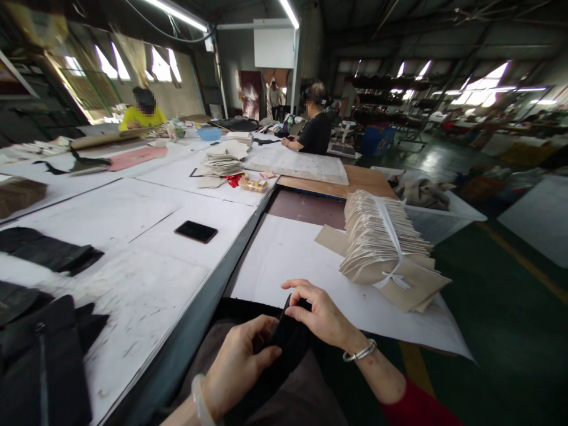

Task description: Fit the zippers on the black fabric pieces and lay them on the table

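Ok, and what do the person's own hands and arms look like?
The left hand is ungloved, with a smooth whitish bangle at the wrist. The right hand, also ungloved, has a silver-coloured bangle, with a red sleeve further up the arm.

Phone (196, 231): on the table (146, 207), left of the bundle (364, 236)
Bin (437, 223): behind the bundle
Cloth (290, 346): in left hand (237, 361) and right hand (323, 313)

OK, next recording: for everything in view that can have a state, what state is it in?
Black fabric: held, not spread flat
Left hand: pinching the fabric
Right hand: pinching its upper end
Phone: lying flat, screen dark
Beige stack: tied with white ribbon
White bin: open, cloth inside
Ceiling light: lit
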`<state>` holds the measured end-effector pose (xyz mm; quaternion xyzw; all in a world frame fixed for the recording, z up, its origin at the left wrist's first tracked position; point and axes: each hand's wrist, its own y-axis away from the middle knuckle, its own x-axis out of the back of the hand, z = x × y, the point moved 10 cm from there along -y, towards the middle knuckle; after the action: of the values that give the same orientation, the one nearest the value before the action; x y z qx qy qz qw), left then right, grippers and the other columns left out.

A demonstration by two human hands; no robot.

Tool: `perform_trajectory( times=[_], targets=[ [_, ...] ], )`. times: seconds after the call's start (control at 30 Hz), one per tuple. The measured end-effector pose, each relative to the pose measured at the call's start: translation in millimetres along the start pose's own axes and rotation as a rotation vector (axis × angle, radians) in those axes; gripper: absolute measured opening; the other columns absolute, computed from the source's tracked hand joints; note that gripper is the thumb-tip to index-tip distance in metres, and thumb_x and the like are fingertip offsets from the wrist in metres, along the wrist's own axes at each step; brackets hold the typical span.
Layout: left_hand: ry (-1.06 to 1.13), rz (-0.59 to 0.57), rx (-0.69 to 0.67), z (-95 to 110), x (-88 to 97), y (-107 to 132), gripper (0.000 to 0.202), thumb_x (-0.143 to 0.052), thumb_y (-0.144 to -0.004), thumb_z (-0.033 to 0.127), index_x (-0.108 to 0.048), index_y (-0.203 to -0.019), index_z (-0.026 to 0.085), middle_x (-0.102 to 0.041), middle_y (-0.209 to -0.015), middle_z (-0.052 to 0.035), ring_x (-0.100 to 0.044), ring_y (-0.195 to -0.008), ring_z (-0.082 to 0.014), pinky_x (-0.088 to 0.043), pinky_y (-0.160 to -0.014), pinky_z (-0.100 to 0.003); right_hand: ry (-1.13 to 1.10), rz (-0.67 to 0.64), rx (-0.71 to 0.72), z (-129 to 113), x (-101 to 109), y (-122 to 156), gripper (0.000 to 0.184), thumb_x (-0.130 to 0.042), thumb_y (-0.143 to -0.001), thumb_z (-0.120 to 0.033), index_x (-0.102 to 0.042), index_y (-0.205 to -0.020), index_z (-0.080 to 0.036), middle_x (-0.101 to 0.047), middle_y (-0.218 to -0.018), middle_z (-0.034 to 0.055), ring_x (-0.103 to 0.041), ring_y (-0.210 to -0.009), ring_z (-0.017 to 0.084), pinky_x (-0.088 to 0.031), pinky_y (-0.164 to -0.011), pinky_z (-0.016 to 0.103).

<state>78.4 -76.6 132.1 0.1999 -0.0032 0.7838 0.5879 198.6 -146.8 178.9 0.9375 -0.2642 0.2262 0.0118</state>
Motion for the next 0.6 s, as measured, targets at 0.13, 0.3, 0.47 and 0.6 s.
perform_trajectory(
  times=[0.13, 0.3, 0.47, 0.6],
  targets=[
    [0.043, 0.023, -0.023, 3.9, 0.0, -1.0, 0.014, -0.066, -0.073, 0.019, -0.062, -0.086, 0.02, -0.058, -0.074, 0.0014, -0.05, -0.067, -0.017, -0.039, -0.062, -0.027, -0.09, -0.041, -0.053, 3.6, -3.3, -2.3, 0.014, -0.065, -0.078, -0.009, -0.059, -0.071, -0.019, -0.07, -0.108, 0.0045, -0.063, -0.104, 0.02, -0.043, -0.093, 0.033],
    [0.11, 0.061, -0.044, 1.5, 2.7, -2.1, 0.015, -0.064, -0.073, 0.019, -0.059, -0.087, 0.018, -0.056, -0.078, 0.0009, -0.05, -0.072, -0.017, -0.04, -0.066, -0.027, -0.144, -0.027, -0.059, 2.1, -2.0, -2.9, 0.016, -0.067, -0.076, -0.009, -0.058, -0.067, -0.019, -0.071, -0.098, 0.0037, -0.065, -0.097, 0.019, -0.045, -0.089, 0.031],
    [0.11, 0.066, -0.022, -0.7, 5.1, -3.7, 0.02, -0.067, -0.079, 0.034, -0.061, -0.089, 0.017, -0.055, -0.077, 0.0001, -0.048, -0.069, -0.0168, -0.039, -0.064, -0.027, -0.131, -0.021, -0.043, -2.3, 0.7, -2.9, 0.018, -0.067, -0.076, -0.008, -0.058, -0.067, -0.019, -0.071, -0.097, 0.0034, -0.065, -0.095, 0.018, -0.046, -0.088, 0.031],
    [0.117, 0.058, -0.049, 9.1, 4.5, -8.6, 0.029, -0.06, -0.087, 0.044, -0.063, -0.09, 0.016, -0.059, -0.079, -0.0024, -0.049, -0.072, -0.0183, -0.038, -0.065, -0.028, -0.13, -0.003, -0.009, -8.7, 1.0, -2.9, 0.017, -0.068, -0.076, -0.007, -0.058, -0.068, -0.019, -0.069, -0.102, 0.0042, -0.066, -0.096, 0.018, -0.047, -0.09, 0.032]
  ],
)
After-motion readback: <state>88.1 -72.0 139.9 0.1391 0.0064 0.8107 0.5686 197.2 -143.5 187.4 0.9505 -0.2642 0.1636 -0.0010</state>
